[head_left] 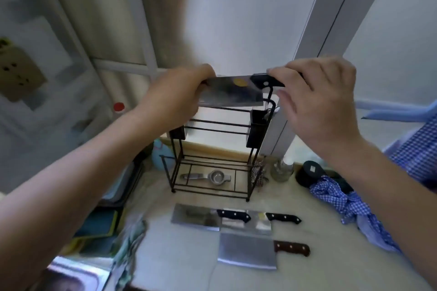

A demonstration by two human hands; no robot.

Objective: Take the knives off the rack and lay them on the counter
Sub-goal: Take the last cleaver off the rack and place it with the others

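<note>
A black wire rack (214, 146) stands at the back of the pale counter (307, 238). Just above its top I hold a black-handled cleaver (233, 91) level: my left hand (173, 99) pinches the far end of the blade, and my right hand (314, 99) grips the handle. Three cleavers lie on the counter in front of the rack: one with a black handle (196, 216), a second black-handled one (260, 220) partly under it, and a brown-handled one (248, 253) nearest me.
A metal squeezer (208, 177) lies on the rack's bottom shelf. A glass jar (281, 170), a black round lid (311, 171) and a blue checked cloth (350, 205) sit to the right. A sink corner (71, 276) and boards are at the left.
</note>
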